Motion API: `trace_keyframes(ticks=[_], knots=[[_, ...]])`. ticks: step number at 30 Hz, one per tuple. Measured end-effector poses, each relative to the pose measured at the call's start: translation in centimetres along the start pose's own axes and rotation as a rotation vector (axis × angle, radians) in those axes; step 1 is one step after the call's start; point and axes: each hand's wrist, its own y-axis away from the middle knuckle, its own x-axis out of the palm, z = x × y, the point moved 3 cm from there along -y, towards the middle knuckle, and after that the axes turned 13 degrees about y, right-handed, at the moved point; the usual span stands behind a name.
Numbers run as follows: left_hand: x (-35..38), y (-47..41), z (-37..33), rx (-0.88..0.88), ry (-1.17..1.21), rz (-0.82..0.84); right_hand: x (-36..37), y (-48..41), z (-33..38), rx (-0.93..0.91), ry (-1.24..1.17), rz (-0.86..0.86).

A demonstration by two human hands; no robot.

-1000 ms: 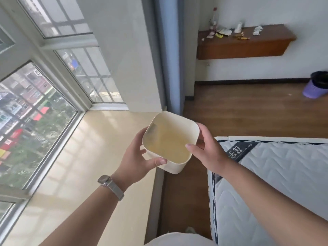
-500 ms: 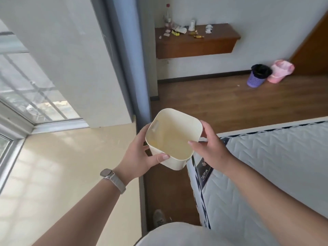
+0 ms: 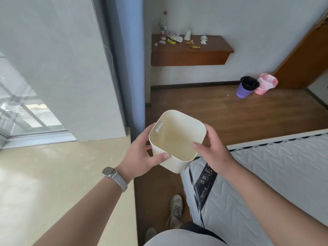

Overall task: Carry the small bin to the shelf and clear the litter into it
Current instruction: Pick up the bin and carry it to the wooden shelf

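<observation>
The small bin (image 3: 175, 139) is held in the air at chest height, mouth up and tipped slightly toward the camera, so its inside shows: nothing lies in it. It is probably kept level and in both hands because it is being walked across the room, not because it is heavy.

The left hand (image 3: 140, 153) grasps the bin's left wall, with the thumb laid across the near face and the fingers wrapped behind, close to the handle slot. The right hand (image 3: 213, 150) grasps the opposite wall, thumb tip on the rim and fingers curled round the far side. Neither hand is released or clenched on nothing. A watch (image 3: 113, 174) sits on the left wrist.

Directly below the bin is the corner of a bare mattress (image 3: 266, 174), which stretches away to the bin's right. To the bin's left is a pale window ledge (image 3: 53, 174). Under it, on the wooden floor (image 3: 230, 112), a shoe (image 3: 175, 206) shows.

Well beyond the bin, up against the far wall, hangs the shelf (image 3: 191, 55). The litter (image 3: 177, 39), scraps of paper and wrappers, is scattered on its top beside a bottle (image 3: 165, 22) and a cup (image 3: 187, 34). Far off to the bin's right stand a purple basket (image 3: 245, 87) and a pink basket (image 3: 265, 84), touching each other. The carrying step looks barely begun, since the shelf is well apart from the bin.
</observation>
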Motion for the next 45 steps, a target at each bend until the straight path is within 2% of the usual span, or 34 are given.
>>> trace_keyframes(ticks=[11, 22, 32, 40, 45], knots=[[0.1, -9.9, 1.9, -0.070, -0.099, -0.070, -2.4, -11.9, -3.1, 0.002, -0.054, 0.057], [3.9, -22.9, 1.5, -0.065, -0.134, -0.040, -9.8, -22.1, -5.3, -0.043, -0.132, 0.024], [8.9, -31.9, 1.0, -0.002, -0.165, 0.128, -16.5, -25.1, -8.1, 0.004, -0.190, -0.102], [10.1, -37.7, 2.0, 0.061, -0.124, 0.240, -18.4, -27.2, -8.6, 0.059, -0.227, -0.199], [10.2, -43.4, 4.3, 0.047, -0.096, 0.340, -19.7, -30.3, -8.8, 0.157, -0.135, -0.287]])
